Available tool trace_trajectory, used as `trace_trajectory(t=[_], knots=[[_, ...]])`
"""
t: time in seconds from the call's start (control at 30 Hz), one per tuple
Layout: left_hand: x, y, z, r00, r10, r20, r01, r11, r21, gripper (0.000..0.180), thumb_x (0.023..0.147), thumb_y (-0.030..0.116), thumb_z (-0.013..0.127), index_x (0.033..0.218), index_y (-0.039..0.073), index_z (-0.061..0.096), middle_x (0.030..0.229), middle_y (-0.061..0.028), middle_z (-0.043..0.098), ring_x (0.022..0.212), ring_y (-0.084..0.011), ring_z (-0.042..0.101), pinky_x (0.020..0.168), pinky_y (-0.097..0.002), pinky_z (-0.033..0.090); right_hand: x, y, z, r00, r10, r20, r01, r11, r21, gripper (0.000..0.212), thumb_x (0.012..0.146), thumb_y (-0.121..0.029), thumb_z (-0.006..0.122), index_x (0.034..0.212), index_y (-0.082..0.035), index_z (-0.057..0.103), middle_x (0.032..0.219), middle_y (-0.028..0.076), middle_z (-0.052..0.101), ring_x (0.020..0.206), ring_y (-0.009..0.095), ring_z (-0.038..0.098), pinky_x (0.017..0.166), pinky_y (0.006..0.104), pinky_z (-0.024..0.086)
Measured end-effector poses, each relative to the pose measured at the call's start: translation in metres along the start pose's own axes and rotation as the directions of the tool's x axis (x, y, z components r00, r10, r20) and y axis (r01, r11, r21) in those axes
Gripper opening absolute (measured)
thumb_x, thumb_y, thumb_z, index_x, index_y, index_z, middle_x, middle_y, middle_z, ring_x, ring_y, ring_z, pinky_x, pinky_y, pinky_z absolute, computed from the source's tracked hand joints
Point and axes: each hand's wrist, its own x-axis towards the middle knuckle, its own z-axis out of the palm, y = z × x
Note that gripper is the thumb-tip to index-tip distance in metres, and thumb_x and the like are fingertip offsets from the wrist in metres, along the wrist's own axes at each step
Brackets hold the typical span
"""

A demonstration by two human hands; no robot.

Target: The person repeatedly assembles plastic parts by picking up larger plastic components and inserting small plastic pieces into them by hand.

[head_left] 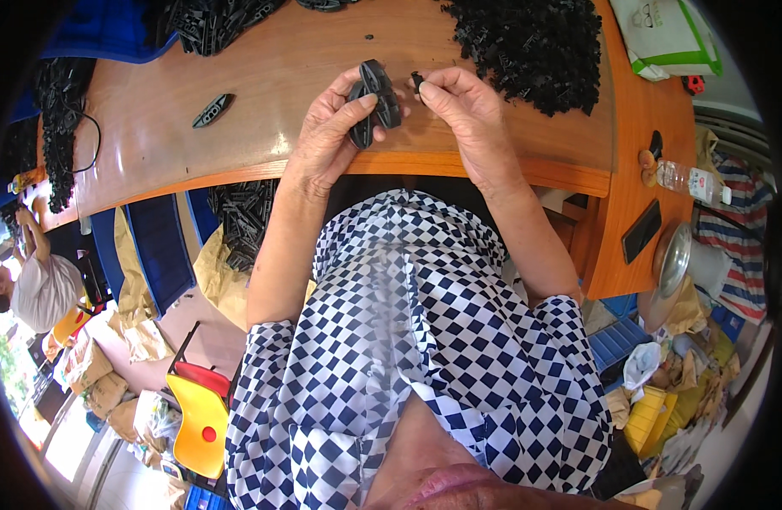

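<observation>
Over the front edge of the wooden table (263, 136), my left hand (333, 123) grips several dark oval plastic pieces (375, 85) stacked together. Close by on its right, my right hand (467, 110) pinches a small black plastic part (417, 82) between thumb and forefinger. A narrow gap separates the part from the oval pieces. One more pointed oval piece (213, 110) lies alone on the table to the left. Behind my right hand spreads a large heap of small black parts (531, 51).
Black pieces (221, 24) are piled at the far left, and a paper bag (223, 276) of them stands below the edge. A phone (642, 231), plastic bottle (693, 182) and metal bowl lid (673, 255) are at right. Another person (46, 289) sits at far left near a yellow chair (197, 425).
</observation>
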Motion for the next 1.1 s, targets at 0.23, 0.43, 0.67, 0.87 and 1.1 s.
trace_trajectory(t=[0.23,0.43,0.67,0.87,1.1], knots=[[-0.003,-0.011,-0.002,0.999,0.024,-0.027,-0.025,0.998,-0.060,0.032,0.088,0.004,0.064,0.118,0.004,0.054,0.108,-0.0116,0.062,0.086,-0.0175,0.064,0.057,-0.0235,0.054,-0.005,0.009,0.009,0.988,0.144,0.062,-0.153,0.971,0.181,0.009,0.092,-0.011,0.062,0.096,-0.004,0.066,0.116,0.005,0.058,0.100,0.011,0.054,0.092,0.0278,0.041],[-0.005,-0.014,0.005,0.996,0.060,-0.067,-0.065,0.994,-0.085,0.027,0.089,0.001,0.061,0.116,0.005,0.055,0.100,-0.0072,0.063,0.079,-0.0125,0.064,0.057,-0.0226,0.056,-0.007,0.011,0.016,0.993,0.110,0.052,-0.119,0.969,0.215,0.014,0.091,-0.011,0.064,0.098,0.000,0.065,0.101,0.005,0.063,0.089,0.009,0.059,0.082,0.0232,0.049],[-0.008,-0.010,0.002,0.998,0.007,-0.069,-0.011,0.999,-0.048,0.026,0.092,0.006,0.060,0.118,0.005,0.055,0.101,-0.0115,0.066,0.082,-0.0180,0.068,0.053,-0.0208,0.053,0.001,-0.001,0.008,0.999,0.046,0.014,-0.044,0.993,-0.114,0.008,0.093,-0.010,0.061,0.095,-0.004,0.066,0.107,0.003,0.062,0.093,0.010,0.057,0.083,0.0254,0.047],[-0.011,-0.009,-0.015,0.999,0.000,-0.042,-0.001,1.000,-0.016,0.026,0.093,0.009,0.060,0.118,0.001,0.055,0.097,-0.0107,0.066,0.078,-0.0190,0.068,0.050,-0.0190,0.050,0.022,-0.032,-0.003,0.804,-0.129,0.580,0.546,0.545,-0.636,0.007,0.090,-0.006,0.062,0.094,0.000,0.063,0.095,0.006,0.060,0.086,0.014,0.061,0.070,0.0243,0.052],[-0.014,-0.005,-0.009,0.994,-0.030,-0.101,0.054,0.968,0.246,0.020,0.091,0.011,0.065,0.110,0.006,0.060,0.089,-0.0050,0.066,0.073,-0.0127,0.066,0.050,-0.0180,0.045,0.033,-0.043,0.001,0.603,-0.051,0.796,0.789,0.182,-0.586,0.007,0.085,-0.008,0.065,0.086,-0.002,0.062,0.089,0.006,0.054,0.081,0.020,0.059,0.070,0.0292,0.051]])
